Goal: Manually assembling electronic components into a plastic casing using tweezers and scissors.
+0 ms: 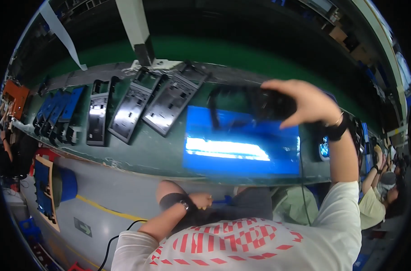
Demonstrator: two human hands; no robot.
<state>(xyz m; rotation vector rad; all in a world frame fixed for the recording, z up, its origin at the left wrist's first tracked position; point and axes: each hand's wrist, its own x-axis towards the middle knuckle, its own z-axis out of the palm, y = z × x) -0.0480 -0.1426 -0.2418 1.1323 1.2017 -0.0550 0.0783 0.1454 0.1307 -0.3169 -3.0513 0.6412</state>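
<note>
My right hand (pixel 307 101) is raised over the bench, thumb and fingers spread around the end of a black plastic frame (pixel 268 104). Motion smears that frame, so its details are lost. Under it lies a shiny blue sheet (pixel 241 167) with a bright glare across it. My left hand (pixel 201 201) is low by my lap, below the bench's near edge, with its fingers curled closed. Just beside its fingers shows a small blue piece (pixel 223 199); I cannot tell whether the hand holds it.
Three black housings (pixel 171 101) lie slanted on the green bench (pixel 142 158). Several blue-faced panels (pixel 63 108) lean at the left. A pale post (pixel 135 27) stands behind the bench. A thin cable (pixel 301 180) hangs at the right, and co-workers (pixel 377 198) sit beyond.
</note>
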